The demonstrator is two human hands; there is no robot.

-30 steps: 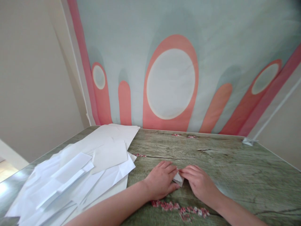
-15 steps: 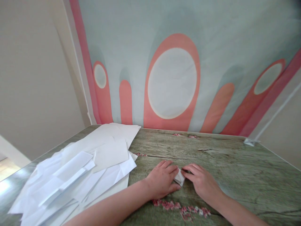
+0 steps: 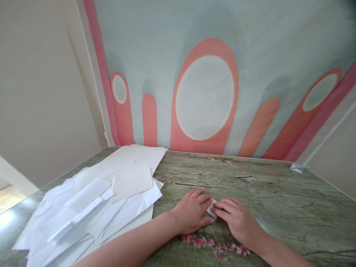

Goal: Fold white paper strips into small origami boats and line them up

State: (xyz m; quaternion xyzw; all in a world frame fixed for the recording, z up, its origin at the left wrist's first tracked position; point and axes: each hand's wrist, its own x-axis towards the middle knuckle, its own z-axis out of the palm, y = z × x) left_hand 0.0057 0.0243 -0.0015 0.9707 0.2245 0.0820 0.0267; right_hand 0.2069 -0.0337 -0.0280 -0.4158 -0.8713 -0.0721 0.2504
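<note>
You seem to be in a room of a home, though the view is too narrow for you to be sure. Your counter has a wood-grain surface printed with small pink blossoms. Beyond its far edge you face a pale blue-green hanging with coral arches and a pink border. A plain pale wall stands at your left, and near its base you can see a patch of wood-toned floor.
</note>
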